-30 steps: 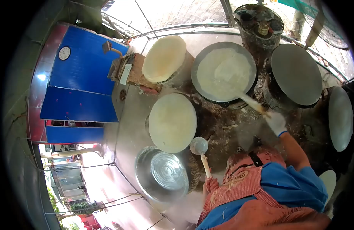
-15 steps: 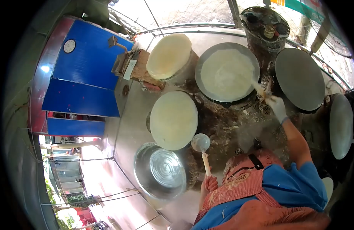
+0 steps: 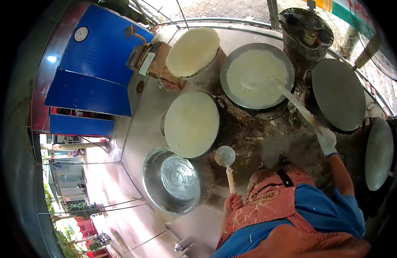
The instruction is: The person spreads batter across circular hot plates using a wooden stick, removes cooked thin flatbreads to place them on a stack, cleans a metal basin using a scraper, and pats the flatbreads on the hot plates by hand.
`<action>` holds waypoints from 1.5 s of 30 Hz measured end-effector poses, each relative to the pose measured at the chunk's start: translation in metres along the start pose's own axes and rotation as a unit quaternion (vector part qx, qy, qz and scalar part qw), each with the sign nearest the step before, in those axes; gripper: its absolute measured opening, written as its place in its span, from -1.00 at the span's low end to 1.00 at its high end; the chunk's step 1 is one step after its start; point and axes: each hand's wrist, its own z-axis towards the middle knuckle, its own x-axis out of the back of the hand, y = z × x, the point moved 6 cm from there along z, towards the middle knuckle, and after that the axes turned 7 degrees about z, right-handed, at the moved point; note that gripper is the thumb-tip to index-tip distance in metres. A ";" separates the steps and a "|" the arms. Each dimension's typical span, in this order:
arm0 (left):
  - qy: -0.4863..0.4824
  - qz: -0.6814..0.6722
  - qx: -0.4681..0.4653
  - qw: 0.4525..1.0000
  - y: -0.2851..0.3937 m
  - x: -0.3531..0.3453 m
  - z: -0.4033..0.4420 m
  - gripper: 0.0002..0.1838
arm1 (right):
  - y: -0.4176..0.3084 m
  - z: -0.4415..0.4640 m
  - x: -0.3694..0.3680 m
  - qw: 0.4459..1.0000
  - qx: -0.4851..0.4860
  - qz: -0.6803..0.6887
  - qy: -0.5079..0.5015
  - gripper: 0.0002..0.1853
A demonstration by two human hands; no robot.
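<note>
My left hand (image 3: 234, 202) is wrapped round the pale handle of a ladle (image 3: 225, 156), whose round bowl points away from my body. The bowl is near the pale crepe-covered griddle (image 3: 192, 124) and the large metal basin (image 3: 149, 189). In a white glove, my right hand (image 3: 326, 142) grips a long batter spreader (image 3: 299, 105). Its far end touches wet, pale batter (image 3: 255, 73) on a round griddle (image 3: 226, 86). The batter covers most of that plate and has uneven ripples near the spreader.
Another pale round sheet (image 3: 193, 51) lies at the back left. A bare dark griddle (image 3: 338, 94) stands at the right, with a further griddle (image 3: 379, 155) beyond it. A grimy drum (image 3: 304, 49) is behind them. Scraps litter the ground between the griddles.
My right hand has drawn back toward my body and right, and more of the spreader shows. The ladle stays in my left hand. The whole view has shifted slightly.
</note>
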 end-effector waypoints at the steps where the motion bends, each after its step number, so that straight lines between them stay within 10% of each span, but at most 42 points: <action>1: -0.013 -0.006 -0.001 1.000 -0.001 0.002 -0.001 -0.54 | -0.001 -0.001 -0.010 0.999 0.010 0.000 0.030 -0.71; 14: 0.048 0.070 0.008 0.996 0.032 0.008 -0.034 -0.48 | -0.061 -0.030 -0.036 0.994 -0.105 0.011 -0.001 -0.69; 18: 0.050 0.075 0.026 0.996 0.045 0.015 -0.044 -0.53 | -0.079 -0.020 -0.076 0.937 -0.202 0.286 0.002 -0.58; 25: 0.113 0.131 0.016 0.985 0.059 0.008 -0.068 -0.52 | -0.102 0.021 -0.075 0.997 -0.066 0.020 -0.020 -0.71; 29: 0.106 0.042 -0.021 0.993 0.043 0.015 -0.075 -0.56 | -0.091 0.046 -0.104 0.926 -0.128 0.356 0.011 -0.64; 33: 0.047 -0.093 -0.066 0.992 0.023 0.020 -0.084 -0.61 | -0.069 -0.001 -0.188 0.864 -0.109 0.457 -0.182 -0.73; 35: 0.005 -0.128 -0.093 0.987 0.021 0.028 -0.091 -0.64 | -0.006 -0.042 -0.259 0.730 -0.155 0.604 -0.279 -0.71; 38: -0.042 -0.194 -0.135 0.971 0.023 0.053 -0.115 -0.67 | -0.109 -0.072 -0.199 0.741 -0.239 0.552 -0.298 -0.61; 45: -0.072 -0.208 -0.268 0.938 0.099 0.117 -0.198 -0.66 | -0.335 -0.110 -0.257 0.804 0.065 0.352 -0.474 -0.49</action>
